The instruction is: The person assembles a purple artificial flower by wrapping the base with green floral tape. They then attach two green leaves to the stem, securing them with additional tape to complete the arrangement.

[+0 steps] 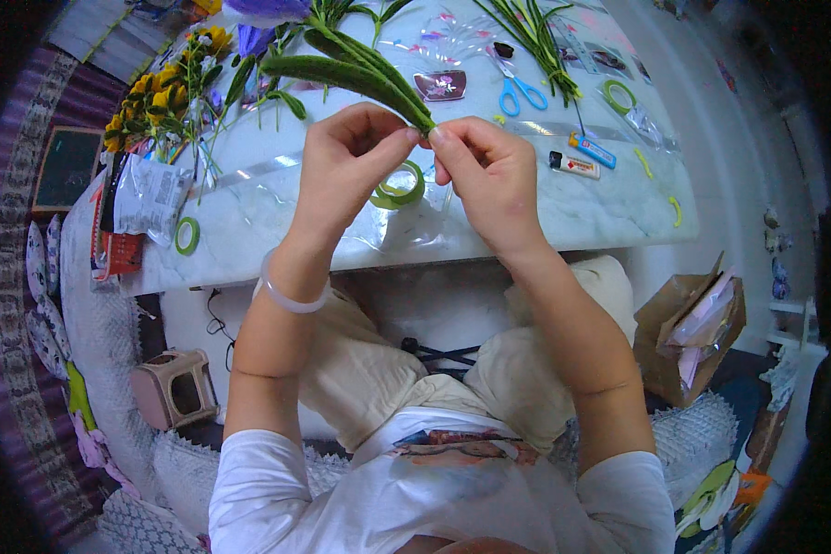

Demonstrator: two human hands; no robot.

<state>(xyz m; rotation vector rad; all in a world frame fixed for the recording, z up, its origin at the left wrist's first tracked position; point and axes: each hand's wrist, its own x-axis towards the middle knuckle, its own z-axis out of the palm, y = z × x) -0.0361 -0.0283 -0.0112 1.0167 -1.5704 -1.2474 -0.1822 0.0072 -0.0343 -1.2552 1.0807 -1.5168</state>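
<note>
My left hand [360, 163] and my right hand [488, 176] meet above the table, each pinching the base of a bundle of fuzzy green leaves [367, 76]. The leaves and stem slant up and left towards a purple flower [266, 8] at the picture's top edge. Below my fingertips a roll of green floral tape [400, 187] lies on the marble-patterned table [249, 228]. Blue-handled scissors [519, 93] and a dark oval label with a flower print [441, 86] lie beyond my hands. Where exactly the fingertips touch the stem is partly hidden.
Yellow flowers [159, 93] and a plastic packet [151, 197] lie left, near a small tape roll [187, 235]. Green stems [540, 48], another tape roll [618, 97], a blue tube [593, 150] and a white tube [575, 165] lie right. A paper bag [689, 332] stands beside the table.
</note>
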